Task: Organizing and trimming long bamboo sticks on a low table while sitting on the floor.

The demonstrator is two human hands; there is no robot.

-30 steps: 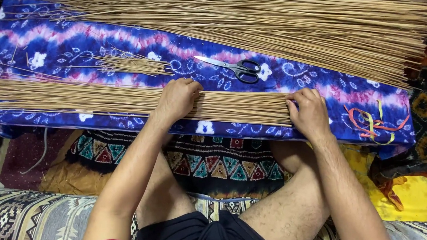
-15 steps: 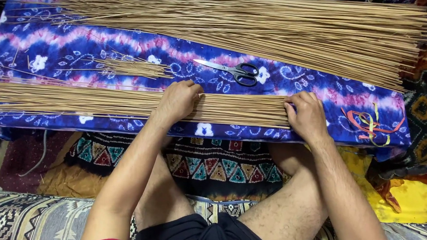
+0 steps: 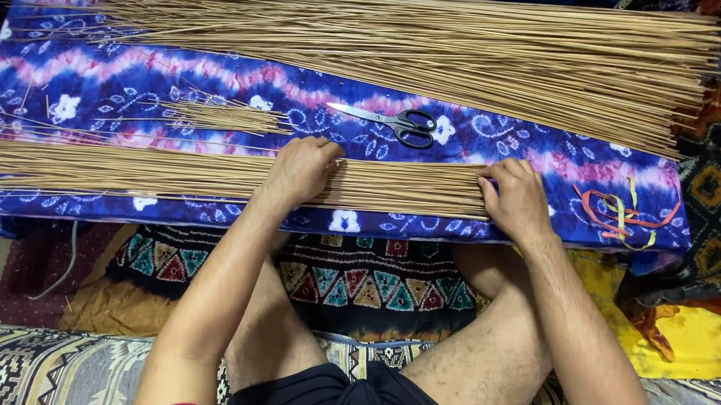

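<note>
Left hand (image 3: 299, 170) presses flat on near bundle of thin tan sticks (image 3: 132, 170); right hand (image 3: 518, 198) cups its end at 3 o'clock; black-handled scissors (image 3: 393, 120) at 12.

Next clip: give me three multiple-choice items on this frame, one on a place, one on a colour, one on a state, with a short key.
1. Where do the black-handled steel scissors lie?
A. between the near row of thin tan sticks and the far heap of tan sticks
B. on the floor
C. in the left hand

2. What colour is the patterned tie-dye cloth under the sticks?
A. green
B. blue with pink and white
C. plain grey

3. How is the right hand placed?
A. raised in the air
B. gripping the scissors
C. resting at the right end of the near row

Key: 1 A, they lie on cloth between the two lots; 2 B, blue ground with pink bands; 3 C, its fingers meet the stick ends.
</note>
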